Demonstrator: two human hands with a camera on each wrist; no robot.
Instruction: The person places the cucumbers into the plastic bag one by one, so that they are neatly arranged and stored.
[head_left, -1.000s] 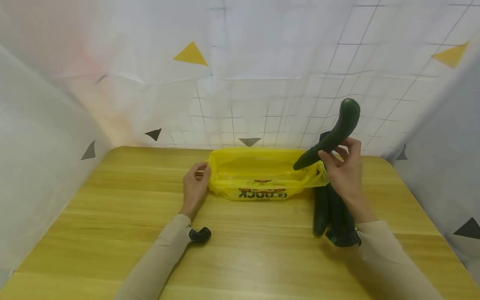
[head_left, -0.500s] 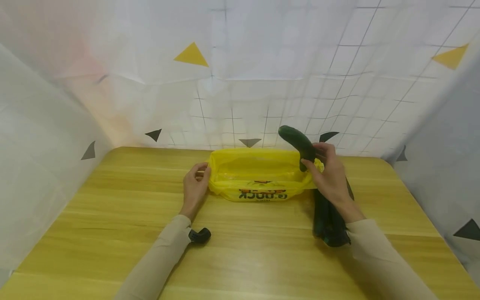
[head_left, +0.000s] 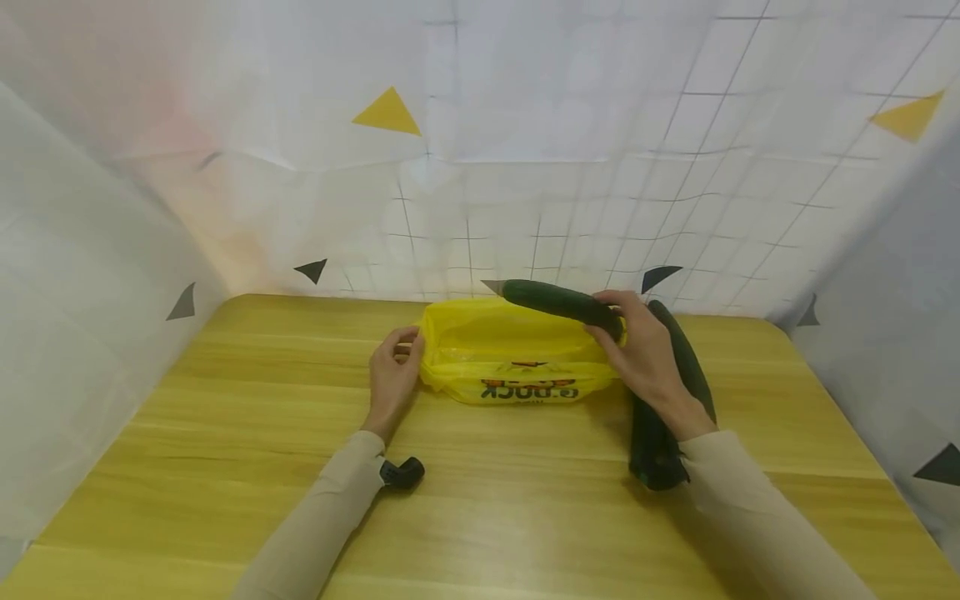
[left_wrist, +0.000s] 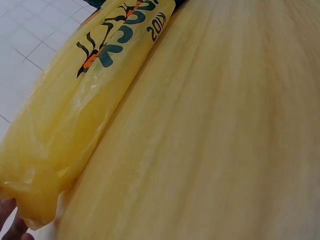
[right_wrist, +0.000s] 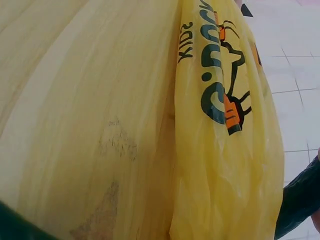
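Note:
A yellow plastic bag [head_left: 525, 385] with dark lettering lies on the table with its mouth spread toward the head camera. My left hand [head_left: 393, 372] grips the bag's left edge; its fingertips [left_wrist: 20, 227] show at the corner of the left wrist view. A dark green cucumber [head_left: 555, 301] is held by its right end in my right hand [head_left: 645, 358], lying nearly level across the back of the bag's mouth. In the right wrist view, part of a cucumber [right_wrist: 300, 200] shows beyond the bag. Under my right wrist, more cucumbers [head_left: 688, 362] rest on the table, partly hidden.
The wooden table [head_left: 487, 517] ends at a white sheet wall [head_left: 525, 217] with grid lines and coloured triangles. More sheeting stands on both sides. A black wrist device [head_left: 402, 473] sits at my left cuff.
My right hand has moved left over the bag. The cucumber in it has swung from pointing up and right to lying nearly level, pointing left. The left hand has stayed at the bag.

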